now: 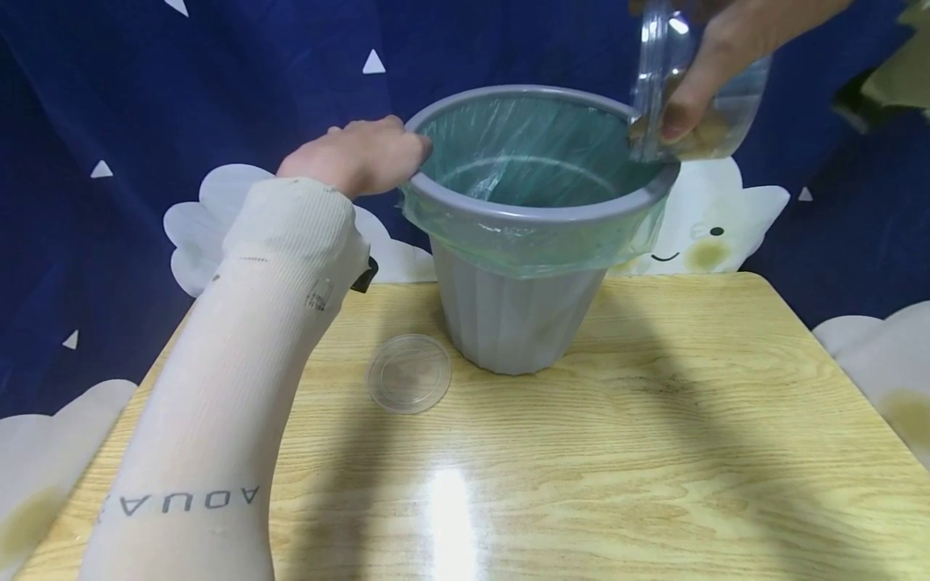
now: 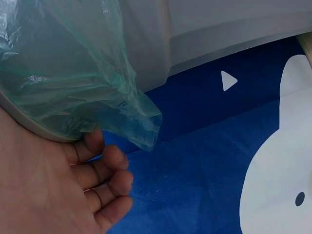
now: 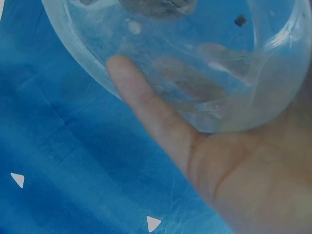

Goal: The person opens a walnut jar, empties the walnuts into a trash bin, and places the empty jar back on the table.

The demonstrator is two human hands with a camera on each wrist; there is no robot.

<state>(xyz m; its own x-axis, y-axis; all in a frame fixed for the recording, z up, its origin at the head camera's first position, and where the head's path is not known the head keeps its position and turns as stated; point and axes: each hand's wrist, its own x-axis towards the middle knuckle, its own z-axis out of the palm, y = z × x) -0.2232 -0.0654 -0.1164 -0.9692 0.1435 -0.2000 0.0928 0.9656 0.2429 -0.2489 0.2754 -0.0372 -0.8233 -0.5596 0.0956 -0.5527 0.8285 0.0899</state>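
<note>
A grey ribbed trash can point(image 1: 512, 315) stands on the table, lined with a thin green bag point(image 1: 538, 246) folded over its rim. My left hand point(image 1: 356, 157) holds the rim on the left side. In the left wrist view its fingers point(image 2: 117, 158) curl beside the rim and the bag's loose edge. My right hand point(image 1: 715, 77) grips a clear round plastic tub point(image 1: 744, 97), tipped on its side with its mouth over the right of the rim. Some brownish stuff lies inside the tub; its kind is unclear. In the right wrist view the thumb point(image 3: 151, 107) presses along the tub's wall.
A clear round lid point(image 1: 409, 374) lies flat on the wooden table point(image 1: 581, 484), left of the trash can's base. Behind the table hangs a dark blue cloth point(image 1: 240, 73) with white cloud shapes and triangles. Something blurred, pale green point(image 1: 897, 77), shows at the upper right.
</note>
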